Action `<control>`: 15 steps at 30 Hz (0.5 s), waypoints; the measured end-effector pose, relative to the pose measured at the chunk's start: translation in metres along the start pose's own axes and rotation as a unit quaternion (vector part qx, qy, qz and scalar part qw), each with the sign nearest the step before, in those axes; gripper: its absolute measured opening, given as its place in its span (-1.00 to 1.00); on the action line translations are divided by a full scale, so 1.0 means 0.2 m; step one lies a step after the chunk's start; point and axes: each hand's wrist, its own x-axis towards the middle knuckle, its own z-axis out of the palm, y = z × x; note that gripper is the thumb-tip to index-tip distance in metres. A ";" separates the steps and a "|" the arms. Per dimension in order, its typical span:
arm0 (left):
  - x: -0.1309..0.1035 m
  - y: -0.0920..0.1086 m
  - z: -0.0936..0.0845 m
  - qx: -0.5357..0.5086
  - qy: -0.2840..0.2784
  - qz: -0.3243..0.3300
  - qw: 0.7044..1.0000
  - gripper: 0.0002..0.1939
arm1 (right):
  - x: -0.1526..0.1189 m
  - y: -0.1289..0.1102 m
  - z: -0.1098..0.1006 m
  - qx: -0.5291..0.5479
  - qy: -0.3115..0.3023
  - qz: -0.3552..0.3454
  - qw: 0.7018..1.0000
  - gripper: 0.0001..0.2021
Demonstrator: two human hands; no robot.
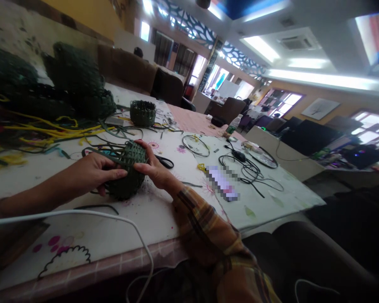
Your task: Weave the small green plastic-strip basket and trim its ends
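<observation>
Between my two hands is a small dark green woven basket (pixel 130 179), tilted on its side above the table. Loose green strips stick out from its left side. My left hand (pixel 97 171) pinches at the basket's left side, thumb and fingers closed where the strips come out. On the other side my right hand (pixel 153 165) grips the wall, its thumb on the near face and its fingers over the top. Black-handled scissors (pixel 166 162) lie just behind my right hand, their blades hidden.
A finished-looking green basket (pixel 142 112) stands farther back. Larger green baskets (pixel 72 80) are piled at left beside yellow strips (pixel 53 134). Coiled black cord (pixel 244 166), a bottle (pixel 234 125) and a blurred-out purple item (pixel 221 183) lie right. A white cable (pixel 113 215) crosses in front.
</observation>
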 end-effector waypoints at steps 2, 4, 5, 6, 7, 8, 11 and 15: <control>0.01 -0.01 0.01 0.006 0.001 0.001 1.000 -0.53 | 0.00 0.01 0.00 0.000 -0.005 -0.005 1.000 -0.09; 0.01 -0.03 0.01 0.008 0.000 0.001 1.000 -0.52 | 0.00 0.00 0.00 -0.002 0.001 -0.003 1.000 -0.08; 0.02 -0.04 0.01 0.005 0.001 0.000 1.000 -0.52 | 0.00 0.00 0.01 -0.004 0.008 0.003 1.000 -0.07; 0.01 -0.04 0.01 0.000 0.004 -0.004 1.000 -0.51 | -0.01 0.00 0.01 -0.005 0.014 0.010 1.000 -0.05; 0.01 -0.04 0.01 -0.006 0.010 -0.008 1.000 -0.51 | -0.01 -0.01 0.02 -0.008 0.020 0.018 1.000 -0.02; 0.00 -0.04 0.02 -0.011 0.016 -0.011 1.000 -0.51 | -0.01 -0.01 0.03 -0.013 0.025 0.026 0.999 0.01; -0.03 0.00 0.02 -0.009 0.030 -0.015 0.999 -0.52 | -0.02 -0.03 0.05 -0.020 0.033 0.037 0.999 0.07; -0.05 0.04 0.03 0.003 0.026 -0.005 1.000 -0.55 | -0.02 -0.06 0.05 -0.028 0.029 0.034 0.999 0.02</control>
